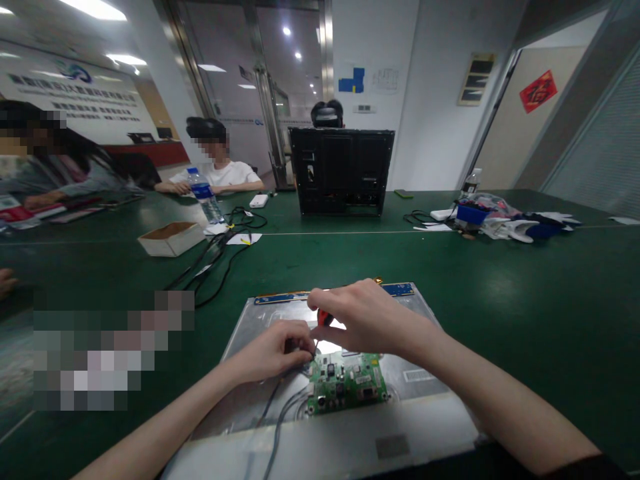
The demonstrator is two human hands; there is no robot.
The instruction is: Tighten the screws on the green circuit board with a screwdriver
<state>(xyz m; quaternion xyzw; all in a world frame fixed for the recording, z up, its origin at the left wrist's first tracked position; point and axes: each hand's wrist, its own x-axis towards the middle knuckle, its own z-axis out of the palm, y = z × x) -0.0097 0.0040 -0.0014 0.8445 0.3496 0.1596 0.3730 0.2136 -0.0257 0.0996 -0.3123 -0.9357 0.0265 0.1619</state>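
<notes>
Bright ceiling lights (93, 8), white glare on metal panel (410, 377); wide-angle edge stretch; left side blurred

Board (345, 383): green, dotted with black and silvery parts
Strip (400, 289): blue
Panel (245, 353): silver-grey, whitish along its near band
Screwdriver (325, 317): red-orange and black handle
Table (525, 287): dark green, crossed by a thin pale line
Monitor (343, 170): black
Bottle (204, 192): clear, with blue cap, blue-and-white label
Box (175, 245): off-white outside, brownish inside
Shirt (235, 175): white
Door sign (539, 91): red, with a dark character
Wall shapes (353, 81): blue, one small yellow patch
</notes>
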